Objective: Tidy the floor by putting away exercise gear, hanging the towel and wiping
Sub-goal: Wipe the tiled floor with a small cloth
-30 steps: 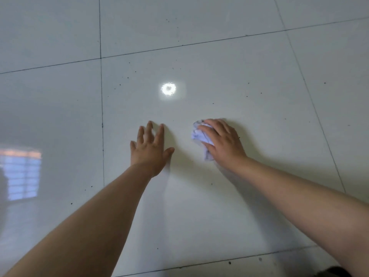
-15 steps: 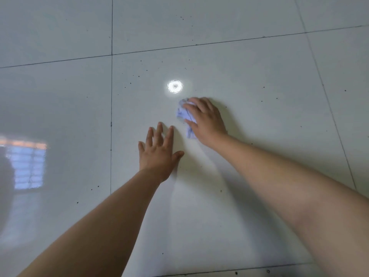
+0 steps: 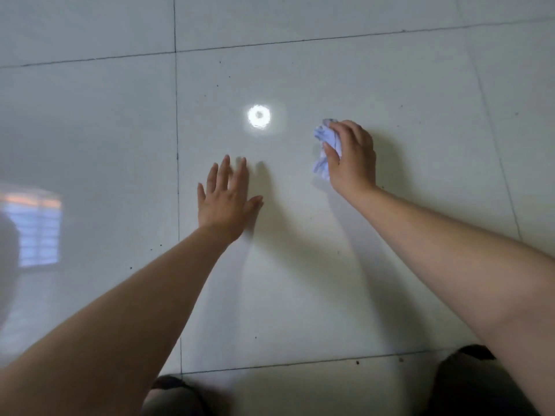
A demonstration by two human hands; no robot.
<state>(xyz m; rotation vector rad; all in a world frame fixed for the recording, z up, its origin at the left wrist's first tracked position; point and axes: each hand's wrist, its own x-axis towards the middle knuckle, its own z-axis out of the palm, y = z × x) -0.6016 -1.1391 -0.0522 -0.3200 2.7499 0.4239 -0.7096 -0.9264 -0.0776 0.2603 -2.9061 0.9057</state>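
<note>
Floor tiles: hard, ceramic-looking, pale grey-white, smooth and highly glossy; mirror-like enough to return a round lamp reflection and a window reflection. Surface marked with small dark specks. Grout lines: thin, dark, matt, slightly recessed-looking. Wiping cloth: soft, thin, white with a bluish cast, matt, heavily crumpled and creased; cloth or paper tissue cannot be told. Clenched under right hand: bare skin, matt. Left hand: bare skin, matt, flat on the glossy tile.
</note>
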